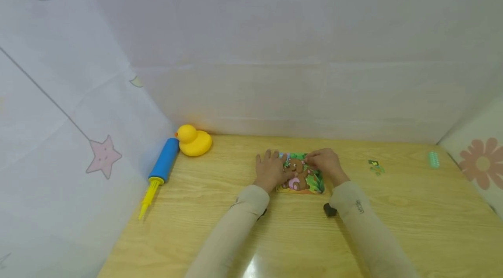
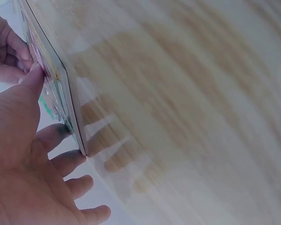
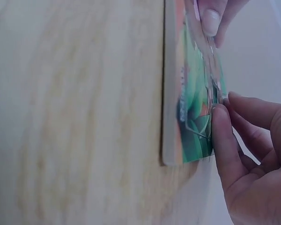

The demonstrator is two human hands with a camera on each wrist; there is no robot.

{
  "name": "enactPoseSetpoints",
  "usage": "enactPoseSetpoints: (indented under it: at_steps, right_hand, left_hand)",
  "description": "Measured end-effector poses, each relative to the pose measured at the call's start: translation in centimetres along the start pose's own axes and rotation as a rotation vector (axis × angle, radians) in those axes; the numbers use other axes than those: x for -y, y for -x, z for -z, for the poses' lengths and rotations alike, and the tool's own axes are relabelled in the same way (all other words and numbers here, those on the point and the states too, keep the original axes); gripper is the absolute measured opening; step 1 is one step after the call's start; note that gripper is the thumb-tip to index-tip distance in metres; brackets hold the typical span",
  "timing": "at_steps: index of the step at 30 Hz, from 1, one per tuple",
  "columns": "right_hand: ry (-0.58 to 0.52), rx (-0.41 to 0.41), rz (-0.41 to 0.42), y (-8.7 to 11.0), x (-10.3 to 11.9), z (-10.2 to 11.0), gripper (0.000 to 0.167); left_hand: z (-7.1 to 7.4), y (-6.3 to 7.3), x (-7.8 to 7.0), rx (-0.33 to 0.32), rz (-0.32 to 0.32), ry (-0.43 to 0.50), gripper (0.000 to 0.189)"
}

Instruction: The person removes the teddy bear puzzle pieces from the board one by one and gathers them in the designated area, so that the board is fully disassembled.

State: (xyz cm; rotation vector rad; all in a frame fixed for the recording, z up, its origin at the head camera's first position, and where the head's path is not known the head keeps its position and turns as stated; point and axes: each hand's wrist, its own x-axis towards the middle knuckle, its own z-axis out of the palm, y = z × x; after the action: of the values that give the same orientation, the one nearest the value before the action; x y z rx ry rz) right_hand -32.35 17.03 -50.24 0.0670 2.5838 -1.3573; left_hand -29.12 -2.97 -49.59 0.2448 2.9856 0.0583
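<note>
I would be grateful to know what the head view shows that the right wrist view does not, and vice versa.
Only the head view shows the yellow duck, the blue-and-yellow pump and the small pale green item.

Only the right wrist view shows, up close, the pale side edge of the picture board.

Both show that board, the left hand, the right hand and the wooden table.

Head view looks down from above; close wrist views share the board sidelong.
</note>
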Motion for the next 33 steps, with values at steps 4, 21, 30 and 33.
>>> enactPoseSetpoints:
  at_steps: [4, 21, 30, 33]
  right_hand:
    - [-0.019, 0.001, -0.012, 0.06, -0.03, 0.08, 0.027]
    - [-0.154, 0.048, -0.038, -0.09, 0.18, -0.08, 0.027]
    - [-0.180, 0.080, -0.043, -0.57, 0.03, 0.03, 0.029]
    - [-0.201, 0.087, -0.041, -0.67, -0.08, 0.05, 0.030]
  left_hand:
    - [-0.07, -0.26, 0.00, 0.015, 0.003, 0.006, 0.084]
    - [0.22, -0.05, -0.11, 0.040, 0.006, 0.004, 0.084]
    - [0.59, 0.37, -0.05, 0.026, -0.004, 0.013, 0.082]
    - [0.46, 0.17, -0.01, 0.029, -0.001, 0.009, 0.082]
